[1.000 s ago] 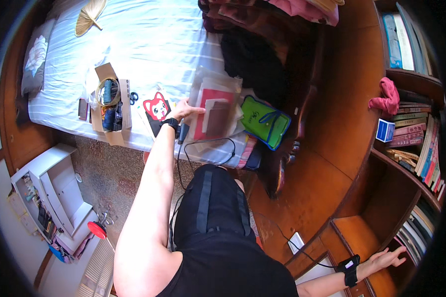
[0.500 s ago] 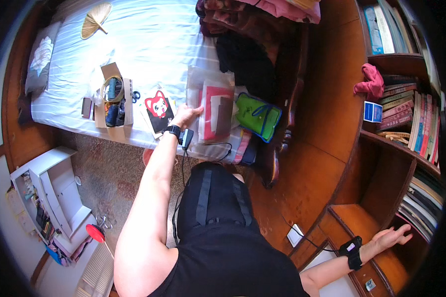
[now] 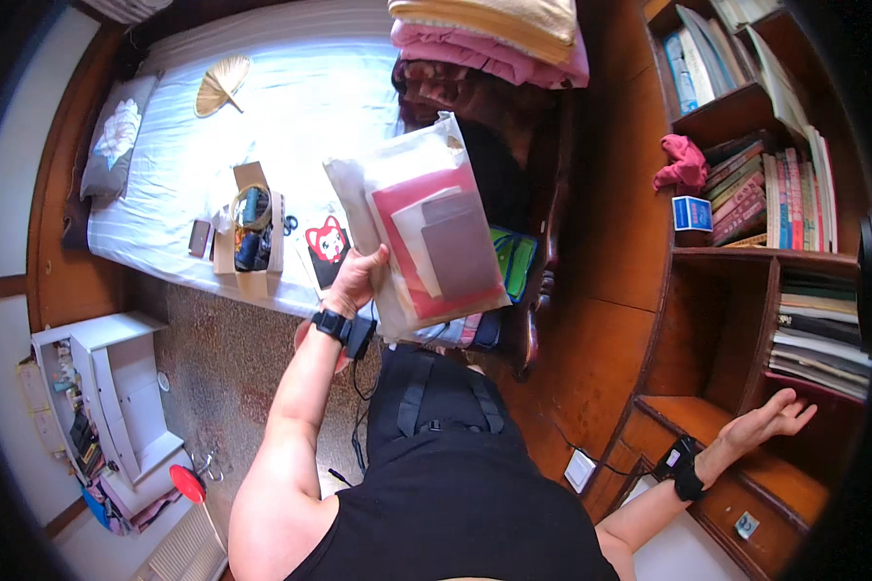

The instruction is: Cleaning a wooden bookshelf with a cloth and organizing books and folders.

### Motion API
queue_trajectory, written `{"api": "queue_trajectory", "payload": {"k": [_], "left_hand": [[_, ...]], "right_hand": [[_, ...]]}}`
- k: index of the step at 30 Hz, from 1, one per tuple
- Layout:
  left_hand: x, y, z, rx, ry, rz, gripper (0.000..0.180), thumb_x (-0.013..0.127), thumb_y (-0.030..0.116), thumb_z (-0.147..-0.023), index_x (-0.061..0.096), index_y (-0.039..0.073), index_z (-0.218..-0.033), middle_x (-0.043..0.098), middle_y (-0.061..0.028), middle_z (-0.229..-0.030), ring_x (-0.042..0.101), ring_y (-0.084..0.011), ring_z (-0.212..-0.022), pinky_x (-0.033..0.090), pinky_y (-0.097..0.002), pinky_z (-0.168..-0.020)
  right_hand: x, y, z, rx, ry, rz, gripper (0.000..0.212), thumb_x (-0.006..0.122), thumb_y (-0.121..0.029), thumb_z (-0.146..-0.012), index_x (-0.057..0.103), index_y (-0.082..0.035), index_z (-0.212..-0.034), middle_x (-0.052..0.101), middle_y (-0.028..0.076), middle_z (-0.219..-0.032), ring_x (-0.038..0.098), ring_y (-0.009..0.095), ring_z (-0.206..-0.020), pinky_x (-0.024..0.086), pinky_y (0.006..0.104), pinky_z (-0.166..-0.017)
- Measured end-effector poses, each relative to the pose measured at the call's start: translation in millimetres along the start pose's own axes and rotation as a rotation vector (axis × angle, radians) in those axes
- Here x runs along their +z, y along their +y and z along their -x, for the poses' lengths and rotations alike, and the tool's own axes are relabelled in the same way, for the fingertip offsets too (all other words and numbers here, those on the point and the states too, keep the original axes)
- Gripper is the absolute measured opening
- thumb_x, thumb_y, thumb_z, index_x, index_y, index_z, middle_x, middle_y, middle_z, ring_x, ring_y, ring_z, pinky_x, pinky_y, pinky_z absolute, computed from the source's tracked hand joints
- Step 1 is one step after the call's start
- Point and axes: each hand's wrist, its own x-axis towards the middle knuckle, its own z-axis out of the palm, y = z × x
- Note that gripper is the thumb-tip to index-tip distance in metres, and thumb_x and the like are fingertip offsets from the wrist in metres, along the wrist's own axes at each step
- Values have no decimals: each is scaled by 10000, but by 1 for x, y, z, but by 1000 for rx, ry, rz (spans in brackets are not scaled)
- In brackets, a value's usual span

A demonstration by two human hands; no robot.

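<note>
Gripped by its left edge, a translucent plastic document folder (image 3: 388,281) is in my left hand (image 3: 355,279), lifted above the edge of the bed. Red, white and grey papers or booklets show through it. Left of it, a black card with a red-and-white cartoon animal (image 3: 327,244) lies on the bed. A green pouch with blue trim (image 3: 525,266) is partly hidden behind the folder. My right hand (image 3: 758,424) is stretched out at the bookcase on the right, fingers apart and holding nothing, beside a shelf compartment.
An open cardboard box (image 3: 277,237) of thread spools, dark scissors (image 3: 290,225) and a woven fan (image 3: 223,87) lie on the bed. Folded quilts (image 3: 489,53) are piled at its far right. Books (image 3: 799,198) and stacked papers (image 3: 819,334) fill bookcase compartments. A white cabinet (image 3: 131,387) stands at left.
My left hand has raised the folder off the bed, and it now tilts nearer to me. My right hand stays out by the bookcase, slightly higher. The view has shifted a little.
</note>
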Motion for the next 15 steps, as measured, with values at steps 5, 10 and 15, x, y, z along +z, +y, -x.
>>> {"api": "queue_trajectory", "payload": {"k": [5, 10, 15], "left_hand": [[46, 7, 18, 88, -84, -16, 417, 745, 110, -868, 605, 41, -1255, 685, -47, -1151, 651, -190, -1053, 521, -349, -935], [96, 12, 25, 149, -143, -63, 390, 683, -24, -850, 623, 28, -1231, 687, -72, -1163, 661, -196, -1019, 526, -351, -914], [143, 20, 29, 295, -215, -223, 298, 704, -86, -794, 698, 9, -1077, 726, -55, -1022, 690, -176, -901, 551, -311, -808]], "right_hand": [[17, -36, 53, -236, -433, -197, 452, 517, -189, -1022, 391, 10, -1408, 453, 183, -1446, 461, 282, -1316, 365, 399, -1090], [67, -65, 141, 117, -1309, -274, 477, 536, -385, -1013, 524, -66, -1367, 645, 163, -1170, 650, 185, -1002, 526, 327, -838], [98, -71, 152, 1152, -1629, -471, 987, 203, -854, -864, 367, -104, -1483, 597, 264, -1248, 623, 320, -1123, 527, 372, -890]]}}
